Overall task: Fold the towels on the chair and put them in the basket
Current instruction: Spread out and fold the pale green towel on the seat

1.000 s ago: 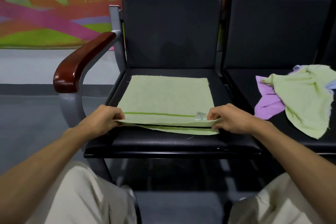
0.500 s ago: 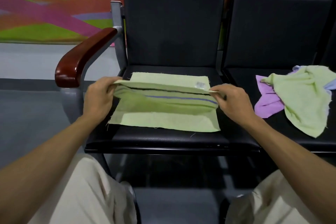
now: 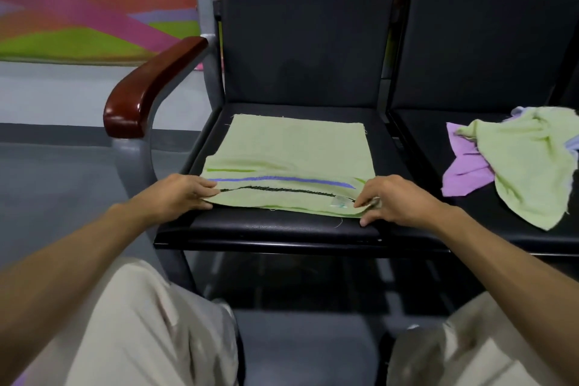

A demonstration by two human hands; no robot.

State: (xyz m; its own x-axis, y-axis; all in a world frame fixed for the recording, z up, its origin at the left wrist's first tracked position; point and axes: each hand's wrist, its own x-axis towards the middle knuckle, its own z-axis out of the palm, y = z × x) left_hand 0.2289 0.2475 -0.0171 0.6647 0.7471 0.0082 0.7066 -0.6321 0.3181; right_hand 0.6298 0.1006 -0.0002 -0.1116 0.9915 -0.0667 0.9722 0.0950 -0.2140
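Pale-green towel (image 3: 297, 147) lies flat, striped — left hand (image 3: 181, 194) and right hand (image 3: 398, 200) pinch its near corners.

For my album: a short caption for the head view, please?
Left hand and right hand pinch the near corners of a green towel on a chair; crumpled towels lie on the next seat.

Pale green cloth towel (image 3: 297, 147) with purple, black, green stripes; black padded chair seat (image 3: 282, 224); crumpled pink cloth (image 3: 463, 172); glossy red-brown wooden armrest (image 3: 150, 88).

Colourful mural (image 3: 78, 9), grey floor (image 3: 62, 182), black chairs (image 3: 300, 41)
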